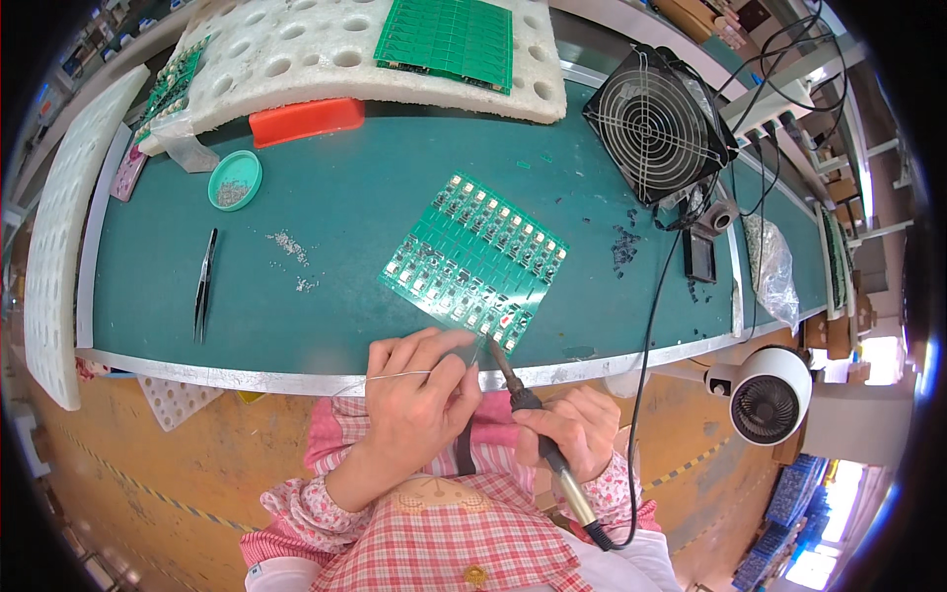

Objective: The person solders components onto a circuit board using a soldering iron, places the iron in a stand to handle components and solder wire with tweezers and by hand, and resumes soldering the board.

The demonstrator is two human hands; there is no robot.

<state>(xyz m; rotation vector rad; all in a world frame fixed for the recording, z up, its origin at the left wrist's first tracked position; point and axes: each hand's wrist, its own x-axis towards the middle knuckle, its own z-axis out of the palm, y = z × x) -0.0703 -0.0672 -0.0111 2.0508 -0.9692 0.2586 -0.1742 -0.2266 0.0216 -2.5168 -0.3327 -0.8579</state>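
Note:
A green circuit board panel (464,259) with two rows of small parts lies tilted on the green work mat (345,227), its nearest corner close to the bench edge. My right hand (575,431) is closed round the dark handle of a soldering iron (538,422), whose tip meets the panel near that corner. In my left hand (419,385) a thin solder wire (400,374) is pinched, its end close to the iron's tip. Whether the wire touches the tip is too small to tell. A black cable runs from the iron up to the right.
Tweezers (205,286) lie at left, near a green dish (236,181) of tiny parts and an orange-red box (307,122). White foam (326,74) carries more boards (449,44) at the back. A black fan (659,126) stands back right; a white fan (770,397) sits beyond the bench edge.

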